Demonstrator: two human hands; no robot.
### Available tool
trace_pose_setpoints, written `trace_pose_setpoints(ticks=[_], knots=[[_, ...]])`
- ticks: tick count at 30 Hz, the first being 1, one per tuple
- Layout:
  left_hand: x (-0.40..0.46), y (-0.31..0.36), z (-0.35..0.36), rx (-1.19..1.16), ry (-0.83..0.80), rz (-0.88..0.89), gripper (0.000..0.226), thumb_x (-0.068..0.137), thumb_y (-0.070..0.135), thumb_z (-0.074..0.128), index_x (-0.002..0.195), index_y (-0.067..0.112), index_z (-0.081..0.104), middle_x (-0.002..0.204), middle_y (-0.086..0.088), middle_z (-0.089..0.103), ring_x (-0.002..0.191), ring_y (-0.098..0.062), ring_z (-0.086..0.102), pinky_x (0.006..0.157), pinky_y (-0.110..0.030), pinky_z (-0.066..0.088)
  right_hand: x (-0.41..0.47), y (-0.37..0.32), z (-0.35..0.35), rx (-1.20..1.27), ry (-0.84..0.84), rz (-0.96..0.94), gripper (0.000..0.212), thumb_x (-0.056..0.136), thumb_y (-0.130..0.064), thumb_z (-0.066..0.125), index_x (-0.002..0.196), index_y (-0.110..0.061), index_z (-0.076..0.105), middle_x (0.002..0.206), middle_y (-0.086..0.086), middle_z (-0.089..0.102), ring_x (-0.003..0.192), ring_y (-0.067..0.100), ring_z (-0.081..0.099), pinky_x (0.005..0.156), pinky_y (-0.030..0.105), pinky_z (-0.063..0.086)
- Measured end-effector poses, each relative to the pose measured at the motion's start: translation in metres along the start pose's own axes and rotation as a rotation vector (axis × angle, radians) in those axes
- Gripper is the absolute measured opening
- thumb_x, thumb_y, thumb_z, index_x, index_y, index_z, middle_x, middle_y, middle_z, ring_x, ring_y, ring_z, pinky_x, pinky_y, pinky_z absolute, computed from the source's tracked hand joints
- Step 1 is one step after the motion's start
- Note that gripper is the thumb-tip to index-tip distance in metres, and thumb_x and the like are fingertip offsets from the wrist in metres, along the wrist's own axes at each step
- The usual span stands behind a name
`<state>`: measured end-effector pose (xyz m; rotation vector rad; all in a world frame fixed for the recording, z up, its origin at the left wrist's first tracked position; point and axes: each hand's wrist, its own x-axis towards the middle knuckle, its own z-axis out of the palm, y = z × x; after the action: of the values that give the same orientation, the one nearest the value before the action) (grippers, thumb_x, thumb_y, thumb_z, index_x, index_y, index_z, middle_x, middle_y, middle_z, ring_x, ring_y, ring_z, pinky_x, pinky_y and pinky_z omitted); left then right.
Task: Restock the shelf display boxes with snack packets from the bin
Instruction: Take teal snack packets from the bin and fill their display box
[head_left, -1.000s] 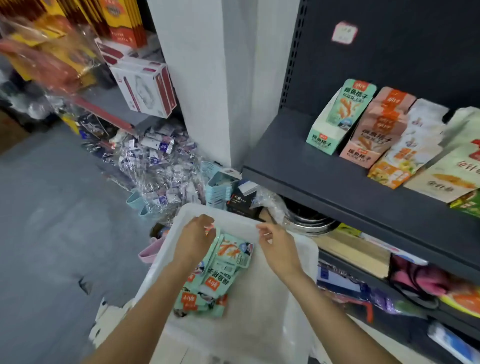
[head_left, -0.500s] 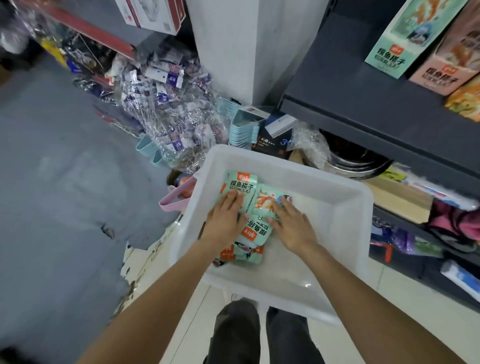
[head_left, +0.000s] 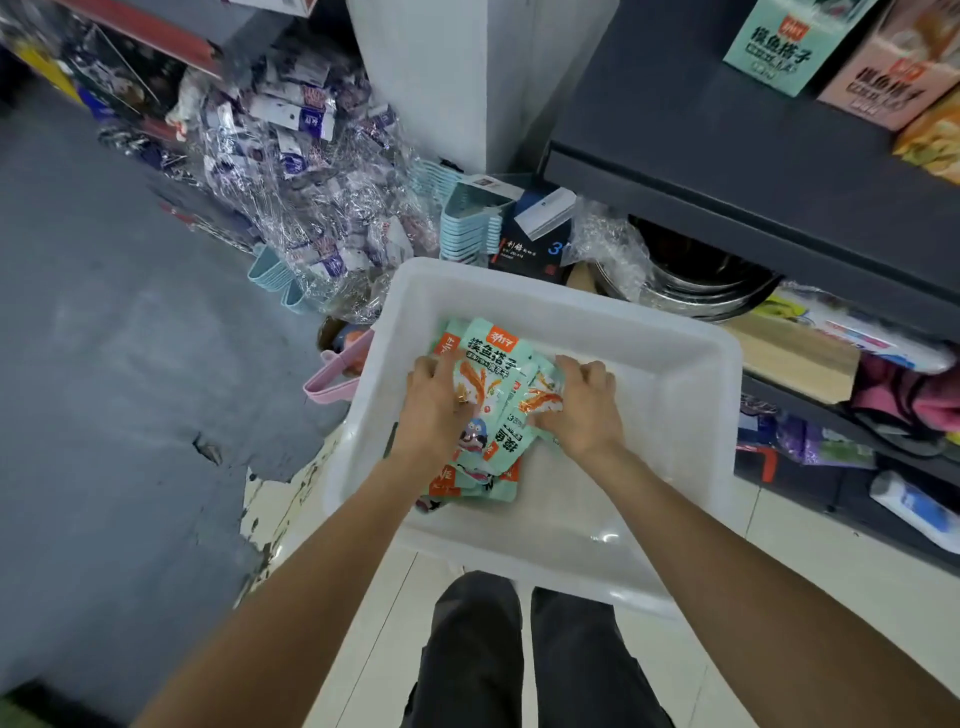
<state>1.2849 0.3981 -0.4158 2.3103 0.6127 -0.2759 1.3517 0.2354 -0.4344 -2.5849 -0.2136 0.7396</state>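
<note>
A white plastic bin (head_left: 675, 395) sits on the floor below me. Inside lies a loose pile of several mint-green snack packets (head_left: 491, 348) with orange labels. My left hand (head_left: 434, 400) grips the left side of the pile, fingers curled over the packets. My right hand (head_left: 582, 405) grips the right side, fingers curled into the packets. On the dark shelf (head_left: 727, 156) at the upper right stand a green display box (head_left: 779, 47) and a pink display box (head_left: 883, 78).
A heap of cellophane-wrapped goods (head_left: 311, 171) lies left of the bin, beside stacked blue baskets (head_left: 467, 223). A white pillar (head_left: 441, 78) rises behind. Lower shelves at right hold metal bowls (head_left: 701, 280) and assorted items. My legs (head_left: 519, 654) stand close to the bin.
The view tipped down from the shelf to the bin. Both hands dropped onto the packet pile, then went from lying flat on it to curling around its sides.
</note>
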Motion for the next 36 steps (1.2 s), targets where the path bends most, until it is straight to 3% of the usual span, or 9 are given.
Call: trace_pose_setpoints(ticks=[5, 8, 10, 12, 15, 21, 26, 31, 36], knots=[[-0.002, 0.008, -0.013, -0.092, 0.088, -0.041, 0.057, 0.088, 0.003, 0.057, 0.140, 0.015, 0.036, 0.126, -0.011, 0.047, 0.110, -0.027, 0.052, 0.096, -0.035, 0.040, -0.004, 0.007, -0.011, 0.040, 0.044, 0.148, 0.057, 0.076, -0.030, 0.076, 0.121, -0.010, 0.050, 0.120, 0.013, 0.050, 0.114, 0.029, 0.046, 0.085, 0.035, 0.042], [-0.002, 0.012, -0.022, -0.159, 0.108, -0.037, 0.048, 0.090, 0.000, 0.053, 0.134, 0.013, 0.042, 0.119, -0.013, 0.054, 0.107, -0.029, 0.055, 0.092, -0.035, 0.046, -0.010, 0.007, -0.026, 0.319, 0.065, 0.160, 0.037, 0.082, -0.020, 0.072, 0.112, -0.005, 0.054, 0.110, 0.009, 0.064, 0.085, 0.019, 0.058, 0.054, 0.014, 0.041], [-0.004, 0.019, -0.031, -0.270, 0.093, -0.076, 0.045, 0.091, 0.000, 0.052, 0.133, 0.013, 0.042, 0.112, -0.007, 0.059, 0.096, -0.022, 0.060, 0.076, -0.018, 0.050, -0.016, 0.004, -0.037, 0.411, 0.084, 0.151, 0.031, 0.085, -0.016, 0.069, 0.109, -0.005, 0.053, 0.105, 0.006, 0.064, 0.078, 0.015, 0.055, 0.047, 0.010, 0.034], [-0.009, 0.029, -0.042, -0.442, 0.067, -0.131, 0.044, 0.091, -0.001, 0.054, 0.131, 0.013, 0.044, 0.097, 0.003, 0.059, 0.077, -0.010, 0.058, 0.058, -0.008, 0.044, -0.024, -0.001, -0.048, 0.498, 0.104, 0.132, 0.030, 0.084, -0.012, 0.069, 0.107, -0.007, 0.051, 0.101, 0.003, 0.062, 0.079, 0.015, 0.056, 0.053, 0.018, 0.039], [-0.014, 0.041, -0.061, -0.657, 0.049, -0.142, 0.029, 0.089, 0.000, 0.056, 0.115, 0.013, 0.055, 0.090, 0.002, 0.061, 0.076, -0.014, 0.059, 0.065, -0.020, 0.047, -0.038, -0.014, -0.072, 0.655, 0.149, 0.087, 0.032, 0.083, -0.003, 0.068, 0.105, -0.013, 0.048, 0.104, 0.003, 0.063, 0.081, 0.014, 0.059, 0.067, 0.026, 0.046], [-0.012, 0.086, -0.110, -0.767, 0.057, -0.057, 0.015, 0.093, 0.002, 0.051, 0.100, 0.014, 0.055, 0.089, 0.003, 0.060, 0.077, -0.013, 0.058, 0.071, -0.028, 0.046, -0.064, -0.049, -0.139, 0.969, 0.309, -0.037, 0.007, 0.091, -0.013, 0.060, 0.090, -0.018, 0.056, 0.089, -0.002, 0.067, 0.074, 0.011, 0.063, 0.052, 0.014, 0.047], [-0.006, 0.148, -0.135, -0.833, 0.001, 0.068, 0.015, 0.091, 0.004, 0.054, 0.086, 0.017, 0.057, 0.086, -0.002, 0.064, 0.073, -0.017, 0.061, 0.071, -0.034, 0.052, -0.066, -0.068, -0.193, 1.010, 0.379, -0.086, 0.006, 0.088, -0.009, 0.062, 0.090, -0.011, 0.057, 0.086, -0.001, 0.067, 0.073, 0.013, 0.065, 0.066, 0.030, 0.054], [0.006, 0.209, -0.138, -0.832, -0.114, 0.166, 0.027, 0.090, -0.001, 0.051, 0.095, 0.025, 0.060, 0.105, -0.012, 0.066, 0.091, -0.030, 0.064, 0.082, -0.046, 0.054, -0.055, -0.060, -0.235, 1.097, 0.428, -0.093, 0.009, 0.089, -0.007, 0.062, 0.096, -0.007, 0.056, 0.093, 0.005, 0.070, 0.082, 0.020, 0.067, 0.076, 0.038, 0.056], [0.042, 0.277, -0.130, -0.773, -0.161, 0.209, 0.012, 0.094, 0.010, 0.051, 0.097, 0.019, 0.058, 0.100, -0.013, 0.069, 0.085, -0.029, 0.068, 0.069, -0.039, 0.058, -0.029, -0.039, -0.290, 1.163, 0.420, -0.175, 0.017, 0.088, -0.001, 0.060, 0.097, -0.015, 0.054, 0.091, -0.001, 0.070, 0.082, 0.015, 0.068, 0.076, 0.039, 0.057]])
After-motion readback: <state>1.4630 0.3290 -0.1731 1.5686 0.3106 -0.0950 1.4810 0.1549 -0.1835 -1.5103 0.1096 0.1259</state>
